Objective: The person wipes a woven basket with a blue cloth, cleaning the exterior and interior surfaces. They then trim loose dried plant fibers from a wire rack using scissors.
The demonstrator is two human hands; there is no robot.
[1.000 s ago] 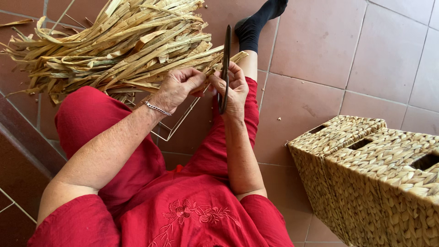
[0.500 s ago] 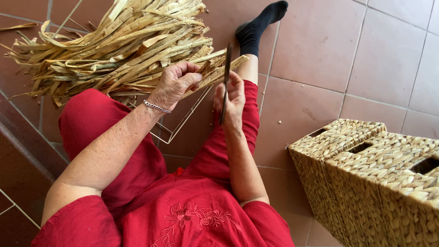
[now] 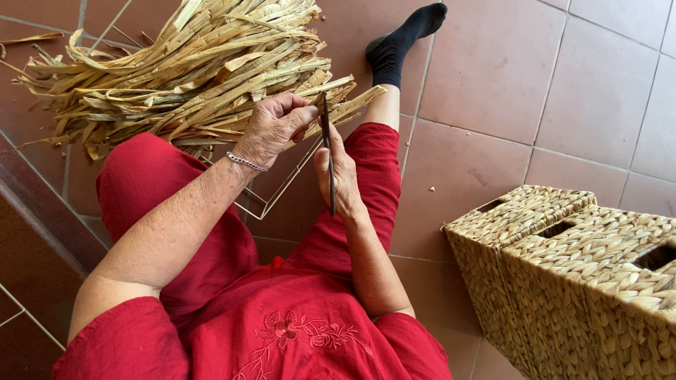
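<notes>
My left hand (image 3: 273,128) is curled nearly closed, thumb and fingertips pinching the end of a flat dried leaf strip (image 3: 320,104) just above my lap. My right hand (image 3: 339,176) is wrapped around a thin dark blade-like tool (image 3: 329,165), fingers closed along its length; the tool stands almost upright, its tip meeting the strip where my left thumb presses. A thin silver bracelet (image 3: 246,162) circles my left wrist.

Beyond my hands, a big loose bundle of dried leaf strips (image 3: 190,67) lies on the floor, straw-yellow, flat and ribbon-like, some curled at the ends. It touches my knees, and part of a thin wire frame (image 3: 274,198) shows between my legs, under my left forearm. I sit in red clothing with embroidered flowers, one leg stretched out, ending in a black sock (image 3: 401,42).

To my right, well apart from my hands, stand two woven baskets (image 3: 563,274), boxy, tightly plaited, with slot handles. The floor (image 3: 507,91) is smooth terracotta tile.
</notes>
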